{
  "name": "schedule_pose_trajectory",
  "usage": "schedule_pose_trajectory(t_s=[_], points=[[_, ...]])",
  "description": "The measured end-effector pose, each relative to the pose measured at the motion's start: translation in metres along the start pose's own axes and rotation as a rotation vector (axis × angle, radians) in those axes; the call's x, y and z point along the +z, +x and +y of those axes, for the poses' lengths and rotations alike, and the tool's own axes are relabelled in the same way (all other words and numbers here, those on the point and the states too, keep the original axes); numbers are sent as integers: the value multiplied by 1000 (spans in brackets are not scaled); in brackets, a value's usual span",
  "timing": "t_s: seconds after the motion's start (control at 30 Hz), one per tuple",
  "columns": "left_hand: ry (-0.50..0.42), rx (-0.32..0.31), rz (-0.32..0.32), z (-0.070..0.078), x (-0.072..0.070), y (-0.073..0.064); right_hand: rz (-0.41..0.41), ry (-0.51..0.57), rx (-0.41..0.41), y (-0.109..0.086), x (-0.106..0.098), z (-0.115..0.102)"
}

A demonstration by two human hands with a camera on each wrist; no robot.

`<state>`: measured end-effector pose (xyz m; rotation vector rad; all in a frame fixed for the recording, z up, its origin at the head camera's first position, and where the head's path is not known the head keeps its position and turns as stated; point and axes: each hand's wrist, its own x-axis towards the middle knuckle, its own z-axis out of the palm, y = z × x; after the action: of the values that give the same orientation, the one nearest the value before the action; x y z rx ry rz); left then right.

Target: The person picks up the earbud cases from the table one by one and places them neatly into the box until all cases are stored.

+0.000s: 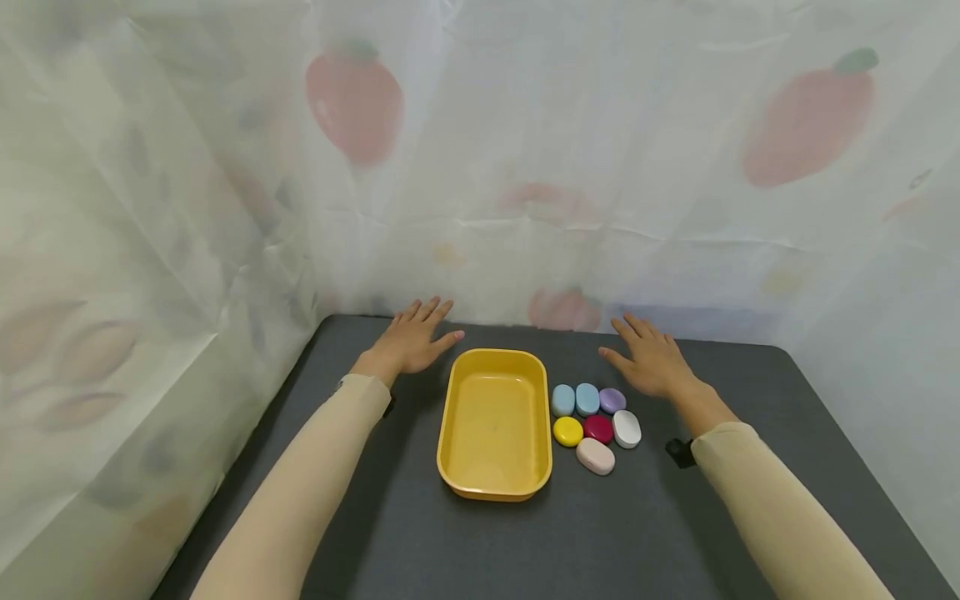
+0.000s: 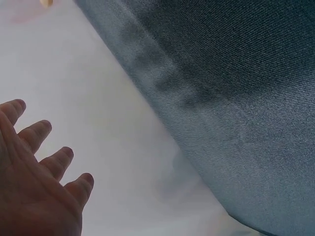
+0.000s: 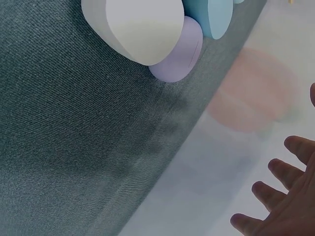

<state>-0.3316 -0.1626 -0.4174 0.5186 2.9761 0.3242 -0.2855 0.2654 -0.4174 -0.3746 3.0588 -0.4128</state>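
My left hand (image 1: 411,340) is spread with fingers straight, palm down over the far left of the table, holding nothing. Its fingers (image 2: 56,162) show at the lower left of the left wrist view. On the far right, my right hand (image 1: 648,358) is likewise spread and holds nothing. A yellow rectangular basin (image 1: 495,493) stands between the arms. Right of it sit several small rounded cases: two light blue cases (image 1: 587,399), a purple case (image 1: 612,401), a yellow case (image 1: 567,432), a dark red case (image 1: 598,429), a white case (image 1: 627,429) and a pale pink case (image 1: 596,457).
The dark grey cloth-covered table (image 1: 480,550) has rounded far corners. A pale curtain (image 1: 637,150) printed with fruit hangs right behind its far edge and along the left side. The cases lie close together beside the basin's right wall.
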Motion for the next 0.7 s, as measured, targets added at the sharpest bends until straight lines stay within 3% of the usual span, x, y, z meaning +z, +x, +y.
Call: schedule_pose_trajectory(t_s=[0.37, 0.7], points=[[-7, 34, 28, 3, 0, -11, 26, 33, -66, -14, -3, -3], [-45, 74, 15, 11, 6, -20, 25, 37, -111, -29, -4, 1]])
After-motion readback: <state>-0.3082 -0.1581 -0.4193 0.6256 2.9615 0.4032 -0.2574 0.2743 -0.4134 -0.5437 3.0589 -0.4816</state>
